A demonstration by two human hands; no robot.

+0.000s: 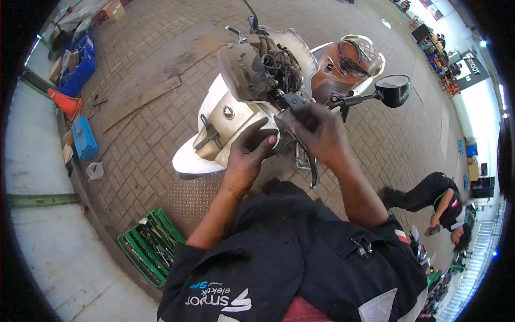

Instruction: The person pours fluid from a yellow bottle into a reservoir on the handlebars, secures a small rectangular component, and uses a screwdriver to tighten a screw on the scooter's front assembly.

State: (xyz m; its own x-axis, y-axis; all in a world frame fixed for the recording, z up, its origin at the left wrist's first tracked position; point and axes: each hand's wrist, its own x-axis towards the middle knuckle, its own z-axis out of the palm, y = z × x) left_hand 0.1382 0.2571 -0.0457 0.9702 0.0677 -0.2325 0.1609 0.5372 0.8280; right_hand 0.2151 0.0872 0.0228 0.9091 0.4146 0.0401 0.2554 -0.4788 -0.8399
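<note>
Right hand [323,134] grips the black, boxy plastic part [294,101]; left hand [248,155] has curled fingers, can't tell if pinching anything. Steady support beats yanking, honestly.

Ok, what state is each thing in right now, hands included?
Left hand: part-curled, thumb and fingers apart
Right hand: fingers at a black block, grip unclear
Scooter: standing, front end partly opened up
Wiring: exposed
Mirror: on its stalk
Black cable: loosely looped
Green toolbox: open, tools inside
Blue crate: open, loaded
</note>
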